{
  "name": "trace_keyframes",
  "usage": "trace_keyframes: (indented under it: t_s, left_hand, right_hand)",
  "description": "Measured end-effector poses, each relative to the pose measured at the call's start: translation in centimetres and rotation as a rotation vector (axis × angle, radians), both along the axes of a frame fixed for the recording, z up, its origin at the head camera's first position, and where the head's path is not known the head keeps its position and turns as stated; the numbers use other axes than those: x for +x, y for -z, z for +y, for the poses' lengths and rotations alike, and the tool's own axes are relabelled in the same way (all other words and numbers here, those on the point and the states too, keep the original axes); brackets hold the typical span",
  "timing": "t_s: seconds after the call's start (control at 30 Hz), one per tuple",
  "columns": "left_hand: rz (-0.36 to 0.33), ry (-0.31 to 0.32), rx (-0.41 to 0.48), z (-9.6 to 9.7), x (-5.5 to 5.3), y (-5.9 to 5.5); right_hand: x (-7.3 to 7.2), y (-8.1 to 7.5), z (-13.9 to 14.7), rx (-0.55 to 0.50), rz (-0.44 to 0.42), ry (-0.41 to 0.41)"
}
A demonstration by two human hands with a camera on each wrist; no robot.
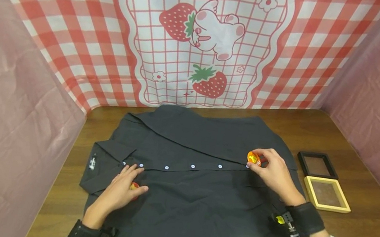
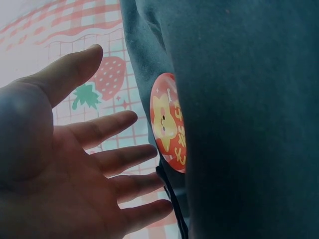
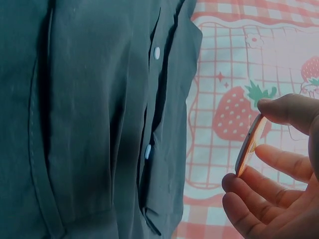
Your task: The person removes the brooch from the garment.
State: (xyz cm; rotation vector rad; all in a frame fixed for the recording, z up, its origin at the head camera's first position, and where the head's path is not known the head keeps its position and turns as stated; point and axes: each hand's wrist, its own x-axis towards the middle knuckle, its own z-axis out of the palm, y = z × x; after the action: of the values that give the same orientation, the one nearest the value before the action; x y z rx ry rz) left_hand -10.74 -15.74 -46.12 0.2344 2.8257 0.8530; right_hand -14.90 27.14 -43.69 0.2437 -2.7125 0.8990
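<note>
A dark button-up shirt (image 1: 194, 203) is spread out with its collar toward the left and a row of pale buttons (image 1: 193, 166) across it. A round red badge (image 2: 167, 124) with a yellow cartoon figure lies on the shirt near the collar. Over that badge is my left hand (image 1: 121, 189), fingers spread and straight, partly covering it in the head view. Toward the shirt's hem, my right hand (image 1: 275, 174) pinches a round orange badge (image 1: 254, 158) between thumb and fingers. In the right wrist view this badge (image 3: 249, 145) is seen edge-on, held by its rim.
On the wooden table (image 1: 369, 194) at the right, a black frame (image 1: 302, 163) and a pale yellow frame (image 1: 333, 208) lie side by side, just beyond the shirt. A strawberry-print cloth (image 1: 197, 73) hangs at the back, with pink cloth (image 1: 12, 118) on both sides.
</note>
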Motion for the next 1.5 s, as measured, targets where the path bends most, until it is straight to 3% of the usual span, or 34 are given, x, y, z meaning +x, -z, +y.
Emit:
trace_keyframes:
  t_s: [0.53, 1.17, 1.5]
  left_hand:
    - [-0.003, -0.007, 0.02, 0.1, 0.1, 0.0]
    - [-0.023, -0.01, 0.01, 0.0, 0.2, 0.1]
    - [-0.017, -0.016, 0.02, 0.0, 0.2, 0.2]
  right_hand:
    - [0.5, -0.5, 2.7, 0.002, 0.026, 0.075]
    - [0.5, 0.0, 4.8, 0.0, 0.068, 0.155]
    - [0.5, -0.2, 5.5, -0.012, 0.048, 0.188]
